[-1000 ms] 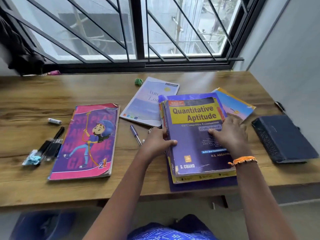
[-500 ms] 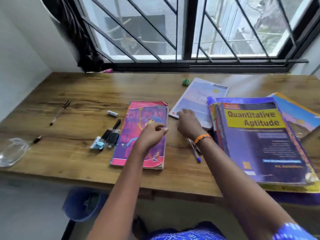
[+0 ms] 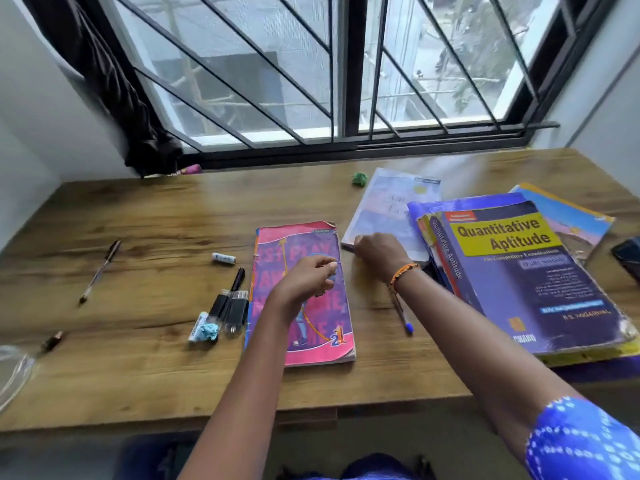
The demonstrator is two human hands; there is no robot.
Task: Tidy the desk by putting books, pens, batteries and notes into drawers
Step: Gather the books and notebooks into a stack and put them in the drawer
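Since earlier, right hand (image 3: 377,252) now grips the pale book (image 3: 388,209); left hand (image 3: 304,278) hovers curled, empty; five books visible.

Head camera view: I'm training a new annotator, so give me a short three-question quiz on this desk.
1. True or false: the Quantitative Aptitude book lies on top of other books.
2. Which hand reaches the pale book? A left, B right.
3. Fill in: the left hand is over the ____ book.

Key: 1 true. 2 B, the right hand is at its near corner. 3 pink.
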